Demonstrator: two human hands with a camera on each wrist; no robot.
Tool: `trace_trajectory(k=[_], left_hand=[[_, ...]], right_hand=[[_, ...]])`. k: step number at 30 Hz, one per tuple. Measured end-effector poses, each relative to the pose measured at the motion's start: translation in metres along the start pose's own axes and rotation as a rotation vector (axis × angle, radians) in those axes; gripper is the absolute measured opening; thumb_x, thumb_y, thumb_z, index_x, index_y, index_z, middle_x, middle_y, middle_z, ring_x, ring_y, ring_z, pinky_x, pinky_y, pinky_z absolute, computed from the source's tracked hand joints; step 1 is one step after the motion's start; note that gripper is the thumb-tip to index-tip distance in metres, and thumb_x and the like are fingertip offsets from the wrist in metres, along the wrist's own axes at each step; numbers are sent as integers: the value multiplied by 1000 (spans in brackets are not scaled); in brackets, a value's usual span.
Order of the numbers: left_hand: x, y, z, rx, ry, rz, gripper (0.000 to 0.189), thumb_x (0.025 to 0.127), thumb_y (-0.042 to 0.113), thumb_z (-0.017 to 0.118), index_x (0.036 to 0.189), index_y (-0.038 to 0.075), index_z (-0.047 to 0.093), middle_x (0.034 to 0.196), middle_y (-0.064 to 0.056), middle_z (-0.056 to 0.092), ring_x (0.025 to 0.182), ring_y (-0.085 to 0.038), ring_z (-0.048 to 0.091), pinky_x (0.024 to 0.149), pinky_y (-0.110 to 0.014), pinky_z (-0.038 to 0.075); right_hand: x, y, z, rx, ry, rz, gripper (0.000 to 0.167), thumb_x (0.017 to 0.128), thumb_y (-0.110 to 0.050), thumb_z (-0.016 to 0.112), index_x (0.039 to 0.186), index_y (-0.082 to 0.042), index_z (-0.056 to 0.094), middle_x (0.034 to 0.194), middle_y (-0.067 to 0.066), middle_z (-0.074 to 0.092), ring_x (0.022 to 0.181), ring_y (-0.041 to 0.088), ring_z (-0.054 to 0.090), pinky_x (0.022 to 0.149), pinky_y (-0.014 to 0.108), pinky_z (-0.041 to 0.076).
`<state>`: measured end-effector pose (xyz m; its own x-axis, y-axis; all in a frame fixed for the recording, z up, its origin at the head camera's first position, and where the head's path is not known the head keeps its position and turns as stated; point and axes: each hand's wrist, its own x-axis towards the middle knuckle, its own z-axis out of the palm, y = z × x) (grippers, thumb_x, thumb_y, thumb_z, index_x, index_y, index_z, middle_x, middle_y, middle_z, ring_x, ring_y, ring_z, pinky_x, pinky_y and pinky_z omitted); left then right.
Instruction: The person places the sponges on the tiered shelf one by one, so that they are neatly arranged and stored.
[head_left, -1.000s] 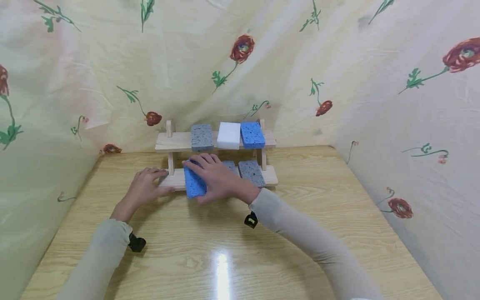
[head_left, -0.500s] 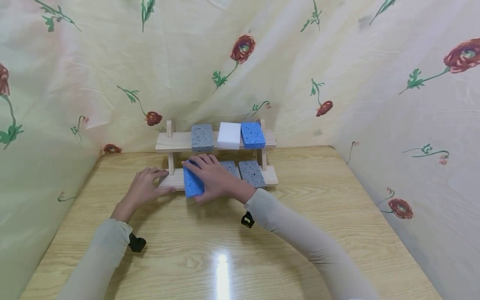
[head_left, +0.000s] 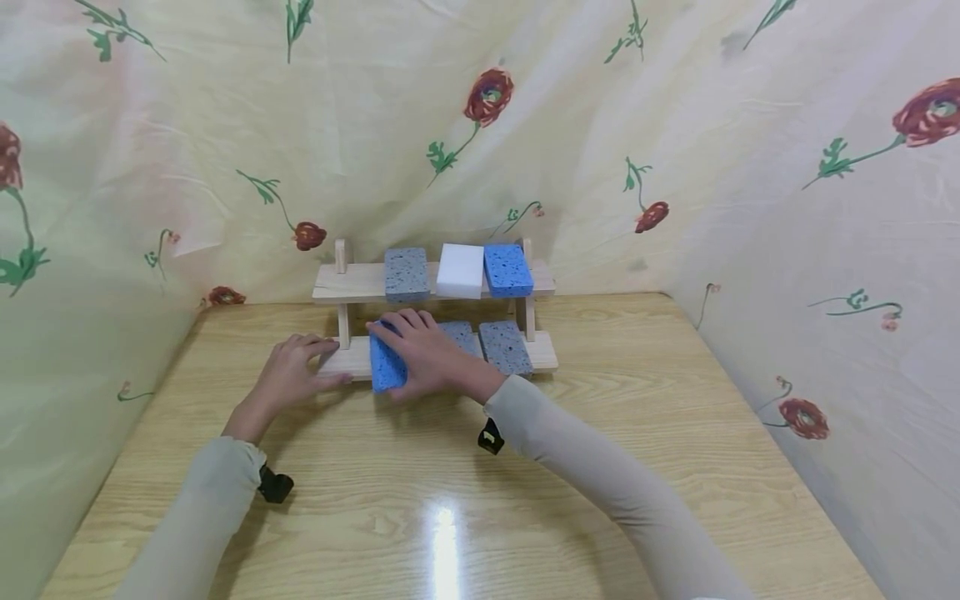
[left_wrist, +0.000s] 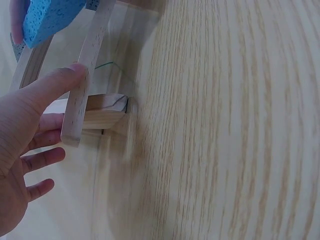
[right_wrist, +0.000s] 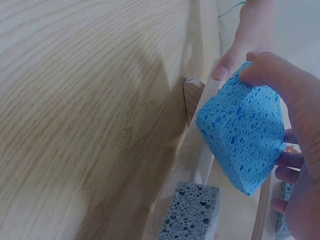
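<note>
My right hand point(head_left: 431, 358) grips a blue sponge point(right_wrist: 250, 125) between thumb and fingers, over the left part of the lower shelf of a small wooden two-tier rack point(head_left: 348, 361). The right wrist view has the sponge tilted above the slats; whether it touches them I cannot tell. My left hand point(head_left: 288, 375) holds the left end of that lower shelf, its thumb on the front slat point(left_wrist: 82, 90) and its fingers behind. To the right of the blue sponge lie two grey speckled sponges, one partly hidden by my right hand point(right_wrist: 300, 135) and the other point(head_left: 506, 347) in plain sight.
On the upper shelf point(head_left: 348, 283) are a grey sponge point(head_left: 407, 274), a white sponge-like block point(head_left: 461, 271) and another blue sponge point(head_left: 508, 270). Flower-printed cloth point(head_left: 390, 125) hangs behind the rack and at both sides. The wooden tabletop point(head_left: 360, 500) stretches out in front.
My right hand and forearm have shifted slightly left, still with the blue sponge. The left hand keeps its place on the shelf end.
</note>
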<state>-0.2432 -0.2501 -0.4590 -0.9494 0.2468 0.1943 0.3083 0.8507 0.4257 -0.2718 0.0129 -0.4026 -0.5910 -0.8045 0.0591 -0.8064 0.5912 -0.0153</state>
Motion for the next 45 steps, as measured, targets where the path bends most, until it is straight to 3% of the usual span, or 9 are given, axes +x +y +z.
trace_trajectory(k=[20, 37, 45], left_hand=[[1, -1, -1, 8, 37, 33, 65, 81, 43, 86, 129, 2, 69, 133, -26, 64, 123, -45, 57, 105, -67, 41], [-1, -1, 1, 5, 25, 16, 64, 82, 43, 85, 129, 3, 69, 134, -25, 64, 124, -45, 56, 105, -67, 41], [-1, 1, 1, 3, 24, 17, 63, 82, 41, 85, 129, 2, 69, 134, -25, 64, 124, -46, 56, 105, -67, 41]], right_hand=[[12, 12, 8, 43, 0, 19, 103, 82, -61, 74, 161, -13, 30, 161, 12, 37, 143, 29, 36, 119, 54, 32], [20, 11, 10, 92, -104, 60, 101, 83, -63, 72, 162, -17, 29, 163, 7, 34, 148, 26, 31, 124, 53, 28], [23, 12, 16, 93, -116, 61, 100, 83, -61, 71, 161, -16, 30, 163, 8, 34, 147, 27, 31, 123, 54, 28]])
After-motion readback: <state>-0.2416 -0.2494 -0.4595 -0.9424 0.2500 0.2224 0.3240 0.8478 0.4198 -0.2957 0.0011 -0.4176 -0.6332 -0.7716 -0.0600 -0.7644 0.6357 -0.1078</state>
